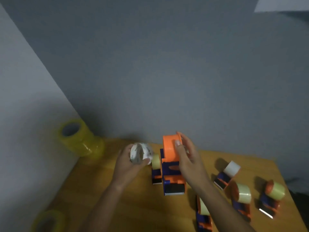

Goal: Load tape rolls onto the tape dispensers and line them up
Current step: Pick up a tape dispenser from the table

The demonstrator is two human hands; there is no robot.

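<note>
My left hand (132,162) grasps a white tape roll (141,152), fingers curled around it, and holds it above the wooden table (133,198), just to the left of the dispensers. My right hand (187,156) holds the orange dispenser (171,164): the thumb presses on its round orange top and the fingers go around its far side. This dispenser stands upright near the middle of the table. Just on its left, touching it, is a smaller dispenser (156,169) that carries a pale roll. On the right side four more loaded dispensers (240,198) lie, well apart from my hands. A yellow pack of rolls (80,138) stands at the far left corner against the wall.
</note>
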